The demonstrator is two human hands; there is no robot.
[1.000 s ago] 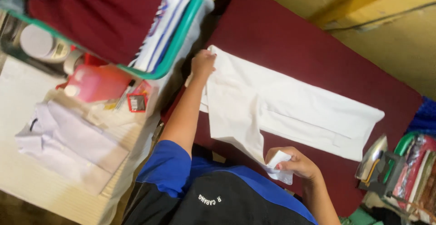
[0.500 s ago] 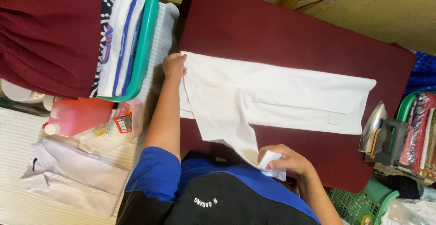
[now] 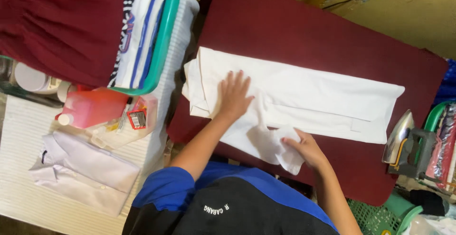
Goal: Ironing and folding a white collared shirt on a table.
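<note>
White trousers lie spread on the maroon surface, the left hand pressing flat with fingers apart while the right hand pinches a fold just beside it.

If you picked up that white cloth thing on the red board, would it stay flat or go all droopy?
Probably droopy. The white garment already wrinkles and bunches where the right hand grips its loose end, so it looks soft, not stiff. It likely feels light: it lies thin and flat under the left hand. It probably would not slide by itself on the dark red board.
</note>
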